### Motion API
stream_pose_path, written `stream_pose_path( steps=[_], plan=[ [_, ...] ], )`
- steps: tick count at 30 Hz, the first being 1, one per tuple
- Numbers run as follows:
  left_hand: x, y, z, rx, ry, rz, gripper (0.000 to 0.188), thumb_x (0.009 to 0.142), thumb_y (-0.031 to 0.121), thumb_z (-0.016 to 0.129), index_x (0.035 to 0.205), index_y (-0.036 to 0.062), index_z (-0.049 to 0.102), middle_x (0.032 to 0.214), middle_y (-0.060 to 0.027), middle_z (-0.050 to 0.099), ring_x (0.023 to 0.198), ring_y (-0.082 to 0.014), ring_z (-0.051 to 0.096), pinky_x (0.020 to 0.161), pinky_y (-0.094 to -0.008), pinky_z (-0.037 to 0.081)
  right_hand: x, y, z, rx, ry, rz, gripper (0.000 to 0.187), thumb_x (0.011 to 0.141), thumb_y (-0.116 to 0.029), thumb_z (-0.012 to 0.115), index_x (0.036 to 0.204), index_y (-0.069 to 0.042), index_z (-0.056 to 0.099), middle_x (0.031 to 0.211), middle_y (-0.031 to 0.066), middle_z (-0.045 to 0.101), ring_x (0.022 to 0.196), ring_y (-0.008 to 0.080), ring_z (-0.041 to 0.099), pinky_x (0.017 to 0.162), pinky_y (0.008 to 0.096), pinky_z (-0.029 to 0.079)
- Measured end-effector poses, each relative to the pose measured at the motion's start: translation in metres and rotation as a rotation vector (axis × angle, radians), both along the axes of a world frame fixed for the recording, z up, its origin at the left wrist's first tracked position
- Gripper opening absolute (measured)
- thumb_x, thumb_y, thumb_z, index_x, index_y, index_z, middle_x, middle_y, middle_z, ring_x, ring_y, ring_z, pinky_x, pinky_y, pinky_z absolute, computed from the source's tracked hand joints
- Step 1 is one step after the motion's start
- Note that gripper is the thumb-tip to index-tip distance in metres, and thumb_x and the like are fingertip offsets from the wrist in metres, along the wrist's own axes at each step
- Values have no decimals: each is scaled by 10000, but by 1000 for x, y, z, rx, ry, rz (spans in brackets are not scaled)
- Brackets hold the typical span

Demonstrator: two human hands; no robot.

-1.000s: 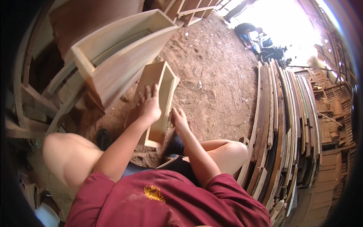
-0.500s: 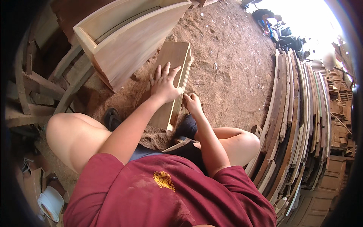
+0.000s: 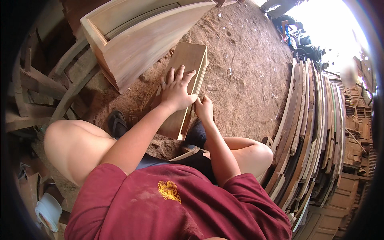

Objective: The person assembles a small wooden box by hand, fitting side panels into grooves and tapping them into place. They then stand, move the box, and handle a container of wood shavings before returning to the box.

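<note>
A long, box-like wooden piece, perhaps a drawer (image 3: pixel 189 54), rests on the dirt between my legs, its smooth panel facing up. Across that panel lies my left hand (image 3: pixel 177 91), fingers spread and palm down, pressing on it. My right hand (image 3: pixel 204 108) is at the piece's right edge, close to my left thumb, with its fingers curled in. Whatever those fingers pinch is too small or hidden to make out.
A larger wooden cabinet frame (image 3: pixel 148 40) stands beyond on the left, beside curved chair-like timbers (image 3: pixel 72 84). Long planks (image 3: pixel 308 140) are stacked at the right. A white container (image 3: pixel 49 210) sits lower left. A motorcycle (image 3: pixel 306 50) and a person's legs (image 3: pixel 278 7) show far off.
My view has shifted slightly. My right hand has turned more upright at the piece's edge, while my left hand keeps its place on the panel. More of the distant person's legs shows.
</note>
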State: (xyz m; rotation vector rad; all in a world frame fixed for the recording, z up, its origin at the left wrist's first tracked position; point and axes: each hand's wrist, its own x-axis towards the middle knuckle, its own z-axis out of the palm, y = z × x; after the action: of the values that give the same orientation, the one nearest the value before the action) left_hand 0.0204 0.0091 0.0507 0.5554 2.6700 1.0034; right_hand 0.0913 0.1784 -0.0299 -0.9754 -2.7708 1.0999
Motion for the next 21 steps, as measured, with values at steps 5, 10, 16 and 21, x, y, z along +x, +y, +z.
stream_pose_path(
  steps=[5, 10, 16, 21],
  plan=[
    [4, 6, 5, -1, -2, -28, 860, 739, 406, 686, 1522, 342, 338, 1646, -101, 174, 1522, -353, 85, 1201, -607, 20, -2, 16, -22, -21, 34, -30, 370, 886, -330, 637, 789, 26, 608, 746, 213, 663, 717, 369, 661, 694, 448, 501],
    [-2, 1, 5, -28, -14, 8, 871, 699, 331, 682, 1506, 349, 357, 1646, -73, 178, 1520, -339, 97, 1204, -579, 118, 2, -1, -1, 89, 47, 39, 308, 890, -277, 672, 781, 7, 625, 653, 135, 644, 589, 204, 617, 596, 372, 480],
    [-1, -5, -1, 12, 0, 10, 867, 710, 365, 693, 1508, 356, 353, 1650, -85, 168, 1523, -341, 88, 1204, -599, 39, -7, -1, 7, 54, 36, 65, 288, 889, -257, 668, 763, -5, 609, 618, 130, 619, 556, 212, 594, 577, 384, 470],
    [-9, -12, -4, 69, -40, 20, 861, 712, 360, 692, 1504, 352, 357, 1644, -87, 188, 1521, -341, 100, 1206, -589, 55, 5, -7, 0, 170, 80, 114, 292, 872, -256, 654, 728, -13, 581, 603, 139, 593, 560, 241, 593, 589, 404, 471]
  ],
)
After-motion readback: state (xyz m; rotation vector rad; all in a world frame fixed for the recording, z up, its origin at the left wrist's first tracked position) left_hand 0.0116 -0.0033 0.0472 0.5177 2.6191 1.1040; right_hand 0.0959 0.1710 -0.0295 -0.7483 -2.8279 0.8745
